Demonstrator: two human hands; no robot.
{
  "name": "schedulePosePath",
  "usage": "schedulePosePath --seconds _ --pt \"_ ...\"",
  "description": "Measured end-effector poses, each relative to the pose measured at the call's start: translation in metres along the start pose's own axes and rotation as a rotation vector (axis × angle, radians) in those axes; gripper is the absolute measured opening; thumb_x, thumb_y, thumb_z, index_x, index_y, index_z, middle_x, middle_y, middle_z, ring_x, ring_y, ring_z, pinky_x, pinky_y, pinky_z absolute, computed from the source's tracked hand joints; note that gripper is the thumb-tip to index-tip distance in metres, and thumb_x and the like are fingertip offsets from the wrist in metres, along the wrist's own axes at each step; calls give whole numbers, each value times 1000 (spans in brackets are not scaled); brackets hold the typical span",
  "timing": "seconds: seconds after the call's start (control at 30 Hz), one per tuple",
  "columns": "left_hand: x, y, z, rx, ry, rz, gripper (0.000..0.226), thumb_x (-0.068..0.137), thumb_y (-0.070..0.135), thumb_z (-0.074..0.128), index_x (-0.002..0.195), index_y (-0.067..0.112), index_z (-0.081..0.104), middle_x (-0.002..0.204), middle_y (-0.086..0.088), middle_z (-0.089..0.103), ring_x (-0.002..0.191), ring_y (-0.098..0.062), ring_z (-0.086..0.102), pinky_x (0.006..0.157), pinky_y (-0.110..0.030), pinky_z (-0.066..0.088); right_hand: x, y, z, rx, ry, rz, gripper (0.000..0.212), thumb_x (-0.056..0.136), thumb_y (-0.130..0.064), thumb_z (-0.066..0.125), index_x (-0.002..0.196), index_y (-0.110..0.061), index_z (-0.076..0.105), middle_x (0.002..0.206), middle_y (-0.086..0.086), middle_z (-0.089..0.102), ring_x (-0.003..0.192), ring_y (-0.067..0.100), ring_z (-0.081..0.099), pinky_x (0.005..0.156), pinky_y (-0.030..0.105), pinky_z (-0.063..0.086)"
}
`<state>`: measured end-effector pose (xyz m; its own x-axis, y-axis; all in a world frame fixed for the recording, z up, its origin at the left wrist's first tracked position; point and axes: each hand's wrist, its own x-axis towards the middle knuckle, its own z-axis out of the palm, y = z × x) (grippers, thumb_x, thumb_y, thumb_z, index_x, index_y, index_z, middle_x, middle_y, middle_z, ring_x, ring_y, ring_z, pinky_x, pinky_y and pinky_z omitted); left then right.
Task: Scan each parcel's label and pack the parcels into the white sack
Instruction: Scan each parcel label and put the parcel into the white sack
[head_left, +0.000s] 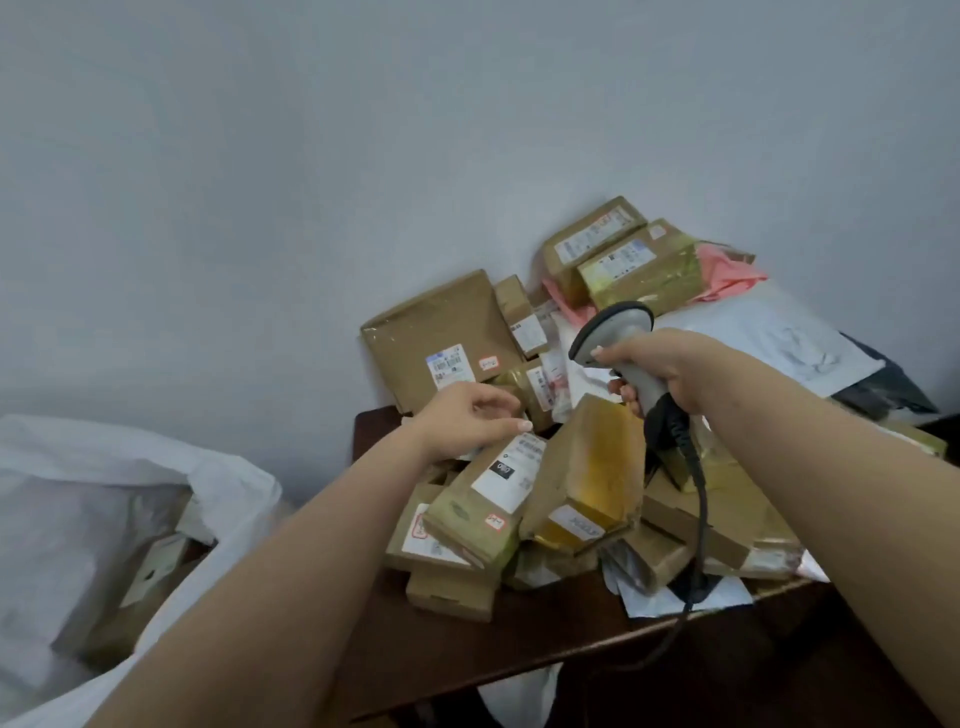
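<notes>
A heap of brown cardboard parcels covers a dark wooden table (467, 660). My right hand (665, 374) grips a grey barcode scanner (618, 338) above the heap, its black cable (698, 519) trailing down over the boxes. My left hand (467, 418) hovers with loosely curled fingers at the far end of a long parcel with a white label (483, 499); I cannot tell whether it touches it. A yellow-taped parcel (592, 478) leans beside that one. The white sack (104, 509) gapes open at the lower left with several boxes inside.
A large flat box (441, 338) leans against the grey wall behind the heap. Two boxes (618, 260) are stacked at the back right beside pink wrapping (727, 275) and a white mailer bag (779, 332). The table's front edge runs below the parcels.
</notes>
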<state>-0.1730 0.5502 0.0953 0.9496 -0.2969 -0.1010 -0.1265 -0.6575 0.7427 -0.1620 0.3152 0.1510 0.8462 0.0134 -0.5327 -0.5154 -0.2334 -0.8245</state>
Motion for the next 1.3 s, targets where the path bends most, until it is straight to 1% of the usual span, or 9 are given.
schedulePosePath --seconds 0.1,0.2,0.37,0.6,0.7,0.87,1.07,1.17,1.3 --pt "11 31 39 35 -86 -44 86 69 59 77 140 21 49 132 4 56 116 -12 59 96 -29 50 5 11 -39 -4 -38 11 22 96 -24 63 89 -4 56 65 7 48 47 13 39 37 18 40" --pt "14 54 67 175 -64 -7 90 70 62 76 144 24 42 131 7 52 110 -7 57 96 -22 48 14 17 -63 -24 -88 10 21 97 -24 62 90 -6 55 63 7 46 46 13 38 37 17 40" --pt "10 70 94 524 -79 -158 124 58 83 66 155 27 12 156 -4 18 141 -27 29 110 -49 37 25 23 -74 -30 -198 1 18 98 -24 60 100 -6 57 60 6 46 39 13 39 36 18 40" --pt "-8 90 135 766 -8 -401 145 52 83 69 154 15 -9 151 -14 17 139 -36 22 107 -50 35 30 31 -69 -35 -258 -6 20 96 -26 63 95 -7 59 59 5 52 40 11 43 36 19 41" --pt "-10 91 143 749 47 -451 135 64 70 74 153 7 -6 147 -16 22 134 -35 30 104 -47 39 27 34 -65 -8 -265 -11 19 97 -26 62 93 -8 58 60 4 51 41 11 42 35 18 40" --pt "-15 86 114 499 192 -473 75 75 55 65 127 6 43 120 -11 46 108 -25 52 89 -40 54 21 31 -62 137 -251 -74 23 97 -26 60 85 -9 53 60 3 46 34 9 39 36 15 37" --pt "-47 48 56 -500 448 -556 15 88 23 64 92 8 63 94 -8 70 79 -15 67 66 -28 56 15 24 -50 241 -233 -130 21 94 -28 65 88 -12 53 59 2 48 39 10 41 37 18 39" --pt "-67 21 42 -785 549 -578 8 90 17 64 92 9 63 76 -2 66 72 -14 63 67 -28 53 11 20 -32 228 -289 -120 21 93 -28 66 89 -12 52 57 2 49 37 10 42 36 18 39" --pt "-93 -15 26 -896 627 -561 21 90 24 66 107 13 64 91 -2 64 84 -17 61 74 -30 51 1 14 3 177 -350 -158 20 91 -26 68 90 -10 56 57 2 50 37 10 43 36 20 39"
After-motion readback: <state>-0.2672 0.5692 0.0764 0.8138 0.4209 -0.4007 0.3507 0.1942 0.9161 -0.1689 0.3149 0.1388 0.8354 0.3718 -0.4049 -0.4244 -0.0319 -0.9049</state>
